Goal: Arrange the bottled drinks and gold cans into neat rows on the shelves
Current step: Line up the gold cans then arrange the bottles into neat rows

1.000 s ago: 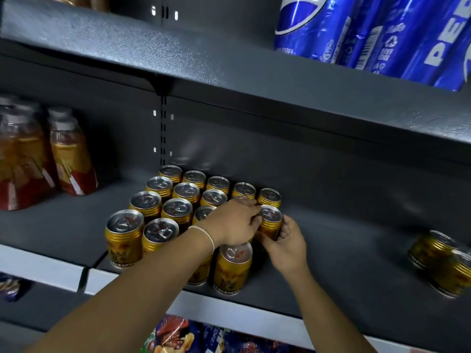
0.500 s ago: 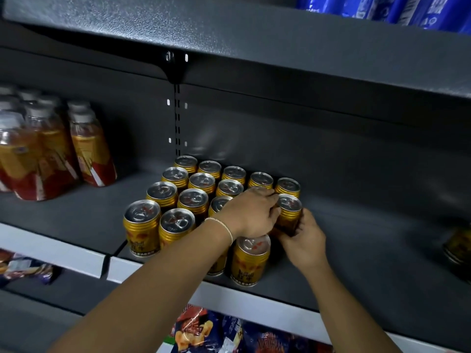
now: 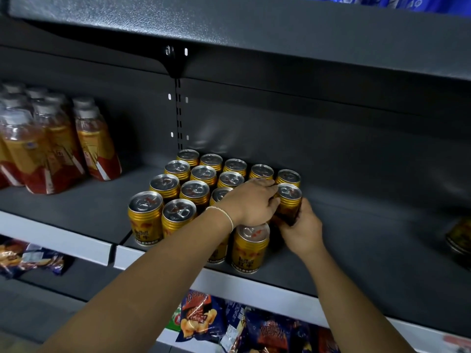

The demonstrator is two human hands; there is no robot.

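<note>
Both my hands are gripping one upright gold can (image 3: 289, 200) | right hand (image 3: 303, 230) is wrapping its right side, left hand (image 3: 251, 203) is pinching its left | it is sitting at the can block's (image 3: 196, 189) right edge.

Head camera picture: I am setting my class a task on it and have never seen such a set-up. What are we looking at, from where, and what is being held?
There is no machine here. These are a person's two bare hands, filmed by one camera worn on the head and looking forward and down. On the dark shelf stand gold cans in rows, with bottled drinks to their left. The right hand grips the end can at the block's right edge, and the left hand touches its other side. A loose can sits at the far right, and snack bags lie on the shelf below.
</note>
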